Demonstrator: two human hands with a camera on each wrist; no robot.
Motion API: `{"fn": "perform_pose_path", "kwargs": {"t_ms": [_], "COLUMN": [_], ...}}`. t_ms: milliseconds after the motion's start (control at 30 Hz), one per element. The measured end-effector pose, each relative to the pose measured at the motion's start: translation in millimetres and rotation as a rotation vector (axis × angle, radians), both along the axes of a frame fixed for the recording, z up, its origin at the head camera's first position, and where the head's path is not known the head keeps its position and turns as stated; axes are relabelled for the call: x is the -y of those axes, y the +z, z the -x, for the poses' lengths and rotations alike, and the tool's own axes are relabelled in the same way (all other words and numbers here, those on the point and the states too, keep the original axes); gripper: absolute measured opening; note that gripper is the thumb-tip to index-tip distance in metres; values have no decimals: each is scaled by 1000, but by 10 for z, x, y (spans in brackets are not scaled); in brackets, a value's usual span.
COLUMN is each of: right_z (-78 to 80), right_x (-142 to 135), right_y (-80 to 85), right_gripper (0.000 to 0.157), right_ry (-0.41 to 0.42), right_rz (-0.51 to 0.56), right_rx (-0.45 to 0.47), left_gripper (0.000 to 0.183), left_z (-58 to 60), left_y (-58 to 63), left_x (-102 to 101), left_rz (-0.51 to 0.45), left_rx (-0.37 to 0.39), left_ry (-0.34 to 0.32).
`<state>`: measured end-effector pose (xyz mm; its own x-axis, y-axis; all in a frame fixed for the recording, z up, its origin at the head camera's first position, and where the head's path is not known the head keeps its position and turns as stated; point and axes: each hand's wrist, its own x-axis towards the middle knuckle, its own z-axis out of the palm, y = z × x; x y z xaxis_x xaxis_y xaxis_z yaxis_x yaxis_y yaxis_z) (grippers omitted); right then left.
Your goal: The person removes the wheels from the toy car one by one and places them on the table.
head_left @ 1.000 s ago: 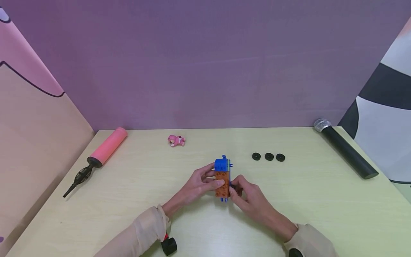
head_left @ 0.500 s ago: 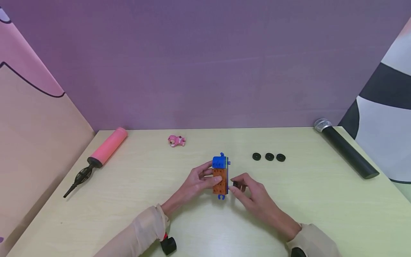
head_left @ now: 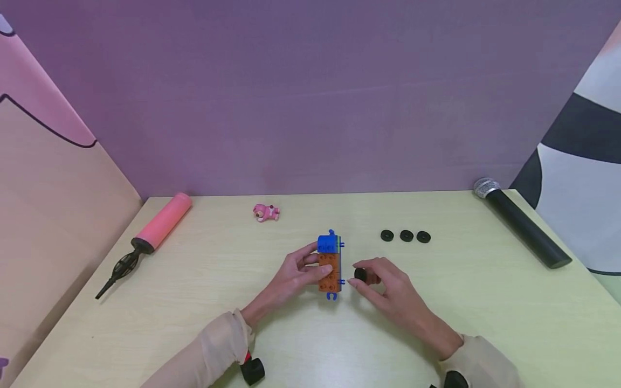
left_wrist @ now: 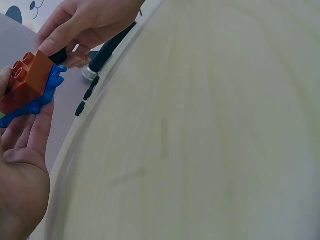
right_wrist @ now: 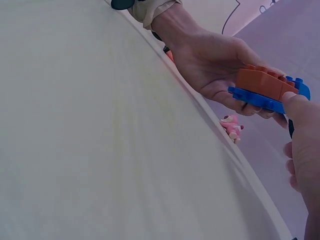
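My left hand (head_left: 297, 274) holds a toy block vehicle (head_left: 329, 264) above the table, thumb on its orange studded top. Its front block and base are blue, and two blue axle pegs stick out on the right side. Just to the right, my right hand (head_left: 400, 296) pinches a small black wheel (head_left: 360, 274) between thumb and fingers, a short gap from the lower peg. In the left wrist view the orange bricks (left_wrist: 30, 82) sit on the blue base, with the wheel (left_wrist: 59, 56) partly hidden by the right hand. Three more black wheels (head_left: 406, 236) lie in a row.
Near the back edge of the pale wooden table (head_left: 160, 323) lies a pink bear figure (head_left: 266, 213). A pink and black hand pump (head_left: 162, 223) is at the left, a black microphone (head_left: 524, 223) at the right. A purple backdrop (head_left: 310, 97) stands behind.
The vehicle has shifted slightly left in my left hand. My right hand has drawn away to the right with the wheel, and the lower blue peg has come into sight.
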<state>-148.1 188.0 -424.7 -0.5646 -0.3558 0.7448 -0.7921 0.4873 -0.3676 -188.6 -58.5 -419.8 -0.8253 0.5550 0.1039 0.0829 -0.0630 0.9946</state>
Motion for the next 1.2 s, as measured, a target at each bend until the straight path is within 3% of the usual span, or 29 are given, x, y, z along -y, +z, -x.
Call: {"fn": "perform_pose_path", "kwargs": {"t_ms": [167, 400, 833, 1200], "right_z": [19, 41, 108, 181], "right_x": [-55, -153, -362, -609], "right_y": [23, 14, 27, 16], "right_gripper": [52, 56, 59, 65], "right_ry": [-41, -96, -183, -264], "right_rz": [-13, -23, -60, -38], "right_rx": [-28, 7, -44, -56], "left_gripper": [68, 69, 68, 71], "left_z": [11, 14, 16, 15], "left_y": [-7, -13, -22, -16], "left_x": [12, 21, 12, 7], "left_rz": [-4, 19, -11, 3], "left_rx": [4, -2, -25, -28], "left_ry": [4, 38, 55, 66]}}
